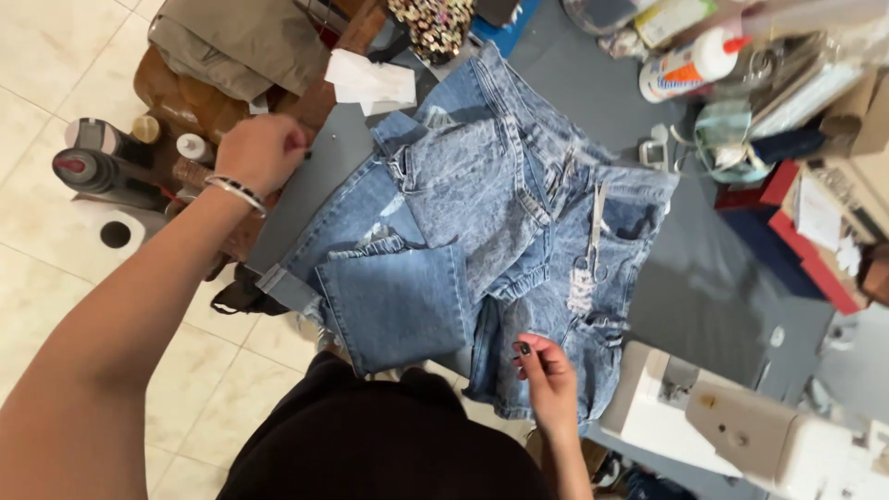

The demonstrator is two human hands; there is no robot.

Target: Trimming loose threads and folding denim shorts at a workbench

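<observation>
Acid-washed blue denim jeans (pixel 482 213) lie bunched on the grey table (pixel 704 287): soft, floppy, fairly heavy, best gripped at waistband or hem. Right hand (pixel 548 375) pinches the lower denim edge; left hand (pixel 262 151) is fisted off the fabric, contents unclear.

Acid-washed blue denim jeans (pixel 500 213), mottled pale and mid blue, with white frayed patches. Plainer, darker blue on a folded denim piece (pixel 394 306) at near left. Grey table surface (pixel 704 278) beneath. White sewing machine (pixel 741 426) at near right. White bottle (pixel 690 65) with an orange cap, far right. White paper (pixel 370 81), far centre. Cream floor tiles (pixel 46 56) on the left. Black garment (pixel 370 444) nearest. Silver bracelet (pixel 236 192) on the left wrist.
</observation>
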